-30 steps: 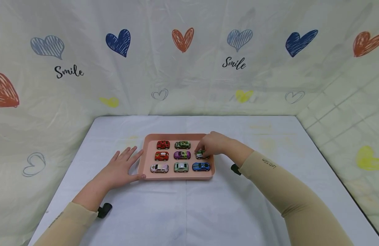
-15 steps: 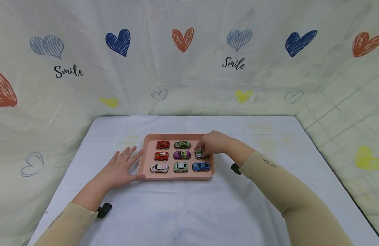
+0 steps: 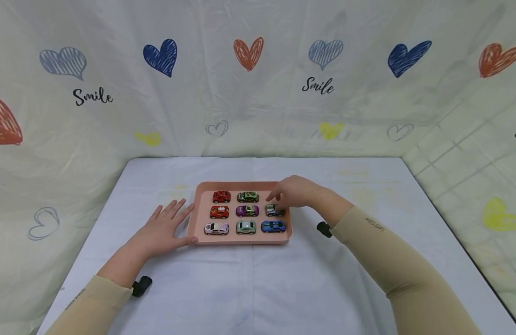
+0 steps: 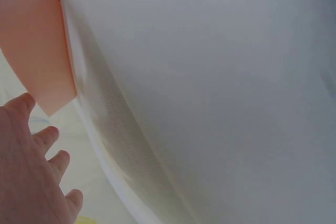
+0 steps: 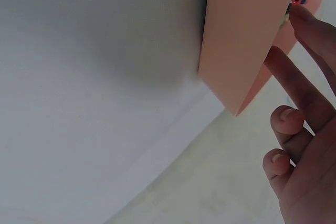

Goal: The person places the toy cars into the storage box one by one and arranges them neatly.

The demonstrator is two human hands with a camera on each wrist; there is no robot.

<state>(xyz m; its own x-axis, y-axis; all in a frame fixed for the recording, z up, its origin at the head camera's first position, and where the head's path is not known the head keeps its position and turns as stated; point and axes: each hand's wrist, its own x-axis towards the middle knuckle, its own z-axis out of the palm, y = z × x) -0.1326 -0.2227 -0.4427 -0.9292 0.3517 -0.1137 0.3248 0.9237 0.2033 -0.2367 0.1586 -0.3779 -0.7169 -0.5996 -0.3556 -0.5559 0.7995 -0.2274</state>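
Observation:
A pink tray (image 3: 251, 239) on the table carries several toy cars in rows. My left hand (image 3: 161, 232) spreads its fingers at the tray's left edge, its thumb touching the front left corner. At the right end of the middle row sits a multicoloured toy car (image 3: 274, 211), partly covered by my right hand (image 3: 297, 191). That hand hovers over the tray's right rim with the index finger stretched out and holds nothing. The right wrist view shows its outer fingers (image 5: 286, 121) loosely bent beside the tray wall. A blue toy car (image 3: 273, 226) lies just in front.
Also in the tray are a purple toy car (image 3: 247, 211), a camouflage toy car (image 3: 247, 197), a pale green one (image 3: 246, 227), a white one (image 3: 216, 228) and two red ones. A white cloth (image 3: 249, 288) covers the table. Behind hangs a heart-printed curtain (image 3: 283, 102).
My right hand has let go of the multicoloured toy car and drawn slightly up and to the right, its fingers spreading apart. The left hand and the tray have stayed in place.

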